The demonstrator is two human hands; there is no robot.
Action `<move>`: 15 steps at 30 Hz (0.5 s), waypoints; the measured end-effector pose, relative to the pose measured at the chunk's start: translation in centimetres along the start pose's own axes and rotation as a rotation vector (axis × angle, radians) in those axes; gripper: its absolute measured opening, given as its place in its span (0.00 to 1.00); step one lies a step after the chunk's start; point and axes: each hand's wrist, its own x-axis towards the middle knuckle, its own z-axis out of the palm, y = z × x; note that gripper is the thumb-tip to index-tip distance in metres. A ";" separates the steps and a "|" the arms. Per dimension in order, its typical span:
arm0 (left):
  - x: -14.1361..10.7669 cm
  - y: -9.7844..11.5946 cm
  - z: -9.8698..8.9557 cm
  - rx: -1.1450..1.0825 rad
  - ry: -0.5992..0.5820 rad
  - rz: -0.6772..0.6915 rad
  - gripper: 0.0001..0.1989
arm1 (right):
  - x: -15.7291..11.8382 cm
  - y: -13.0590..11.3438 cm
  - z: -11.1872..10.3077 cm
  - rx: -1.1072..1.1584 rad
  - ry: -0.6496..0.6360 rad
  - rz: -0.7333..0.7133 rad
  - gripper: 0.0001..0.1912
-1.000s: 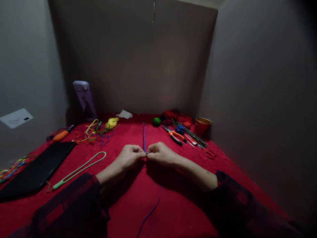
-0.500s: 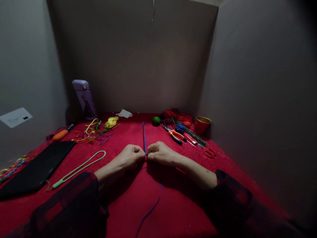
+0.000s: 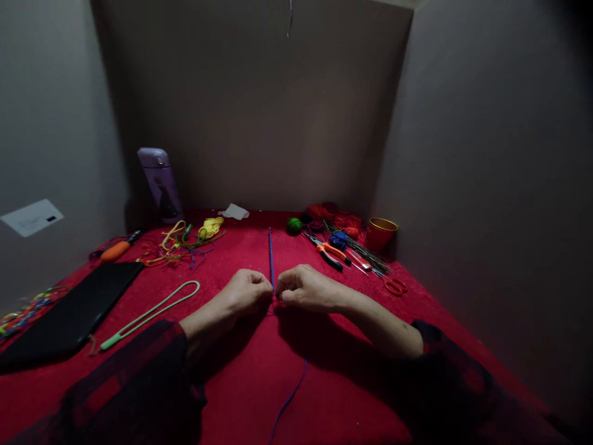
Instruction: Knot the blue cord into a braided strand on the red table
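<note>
A narrow blue-purple braided cord (image 3: pixel 271 256) runs straight away from me along the red cloth (image 3: pixel 241 383). At its near end my left hand (image 3: pixel 248 290) is closed, thumb and forefinger pinching the cord. Just to the right, my right hand (image 3: pixel 303 289) has its fingers curled at the same spot, thumb and forefinger drawn together by the strands; the thin strands between them are too fine to follow. A loose purple cord end (image 3: pixel 293 395) trails over the cloth toward me, below the right hand.
On the left lie a light green cord loop (image 3: pixel 152 314), a black flat case (image 3: pixel 76 312), an orange-handled tool (image 3: pixel 115 250) and tangled yellow cords (image 3: pixel 210 228), with a purple bottle (image 3: pixel 162 185) behind. To the right are pliers (image 3: pixel 331 252), red scissors (image 3: pixel 393 285) and a red cup (image 3: pixel 380 233).
My right hand has shifted slightly right, its fingers loosened and lifted a little from the left fingertips. The trailing cord end has slid right. My left hand keeps its pinch.
</note>
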 end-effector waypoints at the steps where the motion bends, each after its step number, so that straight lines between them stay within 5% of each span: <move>1: 0.0 0.0 0.0 -0.012 -0.012 -0.004 0.08 | 0.0 0.0 0.1 0.018 -0.009 -0.005 0.08; 11: -0.3 0.1 0.0 -0.053 -0.081 0.003 0.08 | 0.0 0.3 0.7 0.078 -0.051 -0.015 0.11; 15: -0.3 0.3 0.1 -0.066 -0.057 -0.013 0.08 | -0.7 -0.6 -0.2 0.249 -0.343 -0.025 0.12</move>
